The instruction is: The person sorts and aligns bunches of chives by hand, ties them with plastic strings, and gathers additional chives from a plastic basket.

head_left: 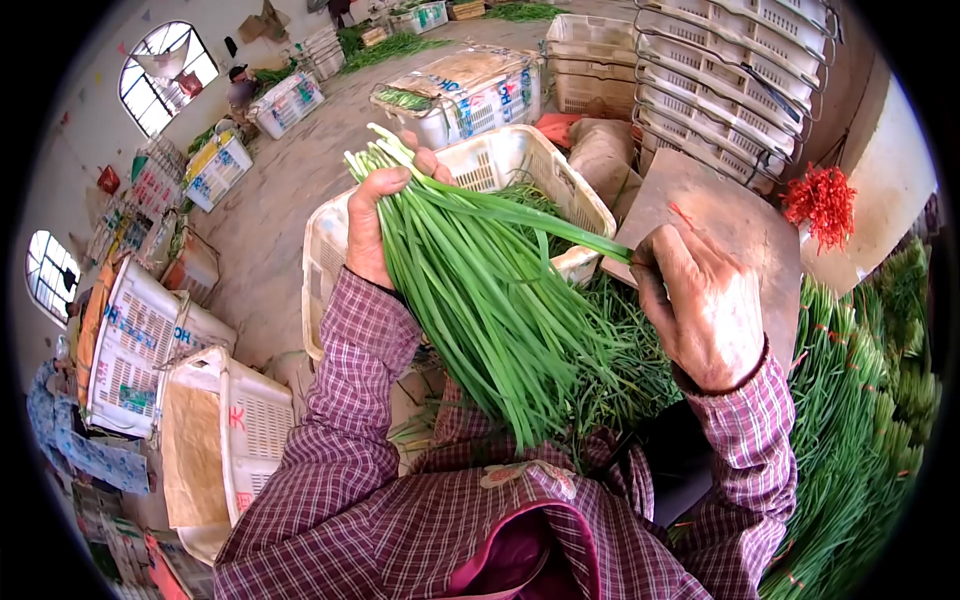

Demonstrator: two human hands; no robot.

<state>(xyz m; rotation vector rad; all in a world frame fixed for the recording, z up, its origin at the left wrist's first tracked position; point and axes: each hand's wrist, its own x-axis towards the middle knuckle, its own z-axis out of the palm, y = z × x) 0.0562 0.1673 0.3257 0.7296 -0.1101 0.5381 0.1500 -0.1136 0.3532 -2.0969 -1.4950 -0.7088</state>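
Note:
My left hand (370, 230) is wrapped round the pale stem end of a bunch of garlic chives (490, 290), whose long green leaves hang down towards my lap. At the right, my right hand (705, 300) pinches the tips of a few leaves drawn out sideways from that bunch. Loose chive trimmings (635, 360) lie beneath the bunch, over my lap. Just beyond my hands stands a white plastic crate (570, 180) with some green leaves inside. A brown board (675, 195) lies behind my right hand.
Tied bundles of chives (850, 400) are piled at my right. Red ties (820, 205) hang at the board's corner. Stacked crates (725, 80) rise behind it. Another crate (255, 430) stands at my left. A person in blue (75, 420) is at the far left; another person (240, 90) sits farther back.

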